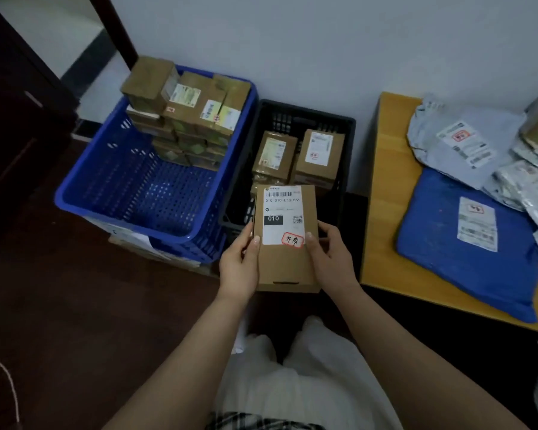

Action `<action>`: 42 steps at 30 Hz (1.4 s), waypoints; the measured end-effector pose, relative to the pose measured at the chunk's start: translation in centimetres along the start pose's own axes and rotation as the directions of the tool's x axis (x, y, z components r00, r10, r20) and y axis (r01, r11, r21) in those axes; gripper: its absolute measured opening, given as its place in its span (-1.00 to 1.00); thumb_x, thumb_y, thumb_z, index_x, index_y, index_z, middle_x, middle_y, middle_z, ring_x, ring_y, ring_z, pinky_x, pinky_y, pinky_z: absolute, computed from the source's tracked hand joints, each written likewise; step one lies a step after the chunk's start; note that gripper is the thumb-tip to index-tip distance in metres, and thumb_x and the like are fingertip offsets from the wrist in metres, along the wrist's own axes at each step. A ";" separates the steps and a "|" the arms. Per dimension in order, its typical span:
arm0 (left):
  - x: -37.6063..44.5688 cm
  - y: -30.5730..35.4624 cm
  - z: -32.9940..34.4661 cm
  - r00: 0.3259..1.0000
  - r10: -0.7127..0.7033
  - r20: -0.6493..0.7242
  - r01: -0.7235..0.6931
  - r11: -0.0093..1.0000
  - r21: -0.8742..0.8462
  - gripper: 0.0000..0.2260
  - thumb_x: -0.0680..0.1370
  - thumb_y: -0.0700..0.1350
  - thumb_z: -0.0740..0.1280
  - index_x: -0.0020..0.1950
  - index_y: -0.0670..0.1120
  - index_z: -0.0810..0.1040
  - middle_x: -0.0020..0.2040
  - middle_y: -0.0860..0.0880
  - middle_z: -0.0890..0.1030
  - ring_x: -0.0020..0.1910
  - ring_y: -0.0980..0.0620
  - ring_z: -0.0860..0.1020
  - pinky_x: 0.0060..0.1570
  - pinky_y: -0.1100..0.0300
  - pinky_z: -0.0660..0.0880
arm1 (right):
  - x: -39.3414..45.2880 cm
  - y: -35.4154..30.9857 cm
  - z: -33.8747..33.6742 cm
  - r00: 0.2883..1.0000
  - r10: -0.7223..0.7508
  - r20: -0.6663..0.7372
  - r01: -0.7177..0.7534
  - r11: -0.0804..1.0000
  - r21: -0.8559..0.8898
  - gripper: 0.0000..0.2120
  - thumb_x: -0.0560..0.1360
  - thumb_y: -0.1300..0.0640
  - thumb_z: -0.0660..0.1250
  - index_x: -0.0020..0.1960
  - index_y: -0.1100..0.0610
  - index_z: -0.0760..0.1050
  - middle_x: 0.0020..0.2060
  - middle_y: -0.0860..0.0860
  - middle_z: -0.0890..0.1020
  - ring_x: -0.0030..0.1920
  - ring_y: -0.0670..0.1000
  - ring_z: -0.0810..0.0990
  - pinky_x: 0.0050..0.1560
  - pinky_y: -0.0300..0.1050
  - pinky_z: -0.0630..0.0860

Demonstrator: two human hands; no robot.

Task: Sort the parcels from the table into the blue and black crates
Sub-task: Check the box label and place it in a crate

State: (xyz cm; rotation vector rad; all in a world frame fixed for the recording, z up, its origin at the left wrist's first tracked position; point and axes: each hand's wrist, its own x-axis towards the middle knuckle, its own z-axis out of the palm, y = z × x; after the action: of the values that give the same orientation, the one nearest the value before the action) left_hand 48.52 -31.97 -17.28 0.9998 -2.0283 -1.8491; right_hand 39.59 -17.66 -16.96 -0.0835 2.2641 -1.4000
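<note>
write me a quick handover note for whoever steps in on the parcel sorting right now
Left hand and right hand both grip one cardboard box, label up, held in front of the black crate.
Blue crate: cardboard boxes stacked at its far end, near half bare.
Black crate: at least two cardboard boxes inside.
Left: place the held box, then sort the table: grey mailer bags, a blue mailer bag, and a box at the far right edge.

Left hand (239, 268) & right hand (331, 259) both gripping, arms fwd
</note>
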 end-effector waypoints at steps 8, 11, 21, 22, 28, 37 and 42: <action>6.7 0.7 -2.3 0.995 -0.067 -0.073 0.071 0.996 0.048 -0.68 0.63 -0.10 0.26 0.39 -0.07 0.46 0.05 0.16 0.56 0.01 0.31 0.55 -0.04 0.45 0.48 | 5.1 -2.6 4.2 1.000 -0.003 -0.005 0.003 1.000 0.030 -0.64 0.61 -0.04 0.23 0.38 -0.02 0.33 -0.01 -0.21 0.48 -0.02 -0.19 0.52 -0.17 -0.35 0.42; 10.7 1.7 -3.9 0.990 -0.049 -0.136 0.062 0.994 0.087 -0.75 0.62 -0.11 0.28 0.29 -0.08 0.52 -0.01 0.08 0.60 -0.06 0.23 0.55 -0.09 0.49 0.44 | 8.8 -4.8 6.5 1.000 -0.018 0.010 0.018 1.000 0.025 -0.63 0.61 -0.06 0.22 0.38 -0.02 0.33 0.00 -0.17 0.50 0.01 -0.18 0.52 -0.05 -0.24 0.49; 19.7 2.7 -8.6 0.956 -0.113 -0.272 0.121 0.993 0.011 -0.77 0.61 -0.11 0.30 0.25 -0.11 0.54 0.06 0.02 0.62 0.02 0.09 0.56 0.01 0.32 0.48 | 17.1 -10.7 12.9 0.995 -0.022 0.096 0.025 0.999 -0.035 -0.61 0.60 -0.08 0.22 0.40 -0.02 0.32 -0.01 -0.17 0.51 0.04 -0.07 0.54 0.02 -0.10 0.51; 20.7 2.9 -9.3 0.960 -0.112 -0.257 0.121 0.992 0.019 -0.77 0.61 -0.10 0.30 0.25 -0.09 0.54 0.03 0.08 0.61 0.00 0.10 0.56 -0.01 0.31 0.48 | 17.6 -11.1 13.7 0.996 -0.009 0.088 0.013 0.999 -0.043 -0.61 0.61 -0.08 0.21 0.40 -0.01 0.32 0.02 -0.14 0.51 0.06 -0.05 0.54 0.06 -0.05 0.52; 26.4 2.0 -16.1 0.992 -0.125 0.005 0.123 0.979 0.164 -0.58 0.57 0.13 0.28 0.41 0.06 0.43 0.23 0.11 0.54 0.21 0.15 0.50 0.17 0.16 0.50 | 20.2 -13.7 20.7 0.998 0.064 0.010 -0.063 0.997 -0.045 -0.59 0.62 -0.06 0.19 0.42 0.04 0.31 0.08 -0.06 0.50 0.08 -0.02 0.50 0.01 -0.12 0.43; 34.0 1.2 -25.0 0.958 -0.169 0.231 0.105 0.959 0.263 -0.50 0.54 0.11 0.29 0.48 0.18 0.31 0.33 0.05 0.46 0.29 0.10 0.45 0.27 -0.02 0.47 | 21.2 -16.4 30.5 0.978 0.191 -0.078 -0.188 0.981 0.049 -0.58 0.62 -0.09 0.18 0.40 0.06 0.25 0.10 -0.06 0.48 0.06 -0.01 0.52 0.01 0.00 0.52; 37.8 2.0 -24.3 0.970 -0.173 0.170 0.135 0.968 0.213 -0.59 0.58 -0.08 0.34 0.41 -0.08 0.37 0.29 0.02 0.50 0.27 0.06 0.48 0.27 0.01 0.47 | 24.4 -17.9 31.3 0.975 0.177 -0.133 -0.177 0.984 0.011 -0.59 0.63 -0.07 0.16 0.39 0.10 0.24 0.05 -0.08 0.47 -0.11 -0.17 0.47 -0.19 -0.22 0.43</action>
State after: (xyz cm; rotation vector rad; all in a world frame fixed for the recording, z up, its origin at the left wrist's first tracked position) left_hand 33.80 -74.26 -21.36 1.1015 -2.3480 -1.9091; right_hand 27.75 -59.28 -21.80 0.2131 2.3152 -1.3464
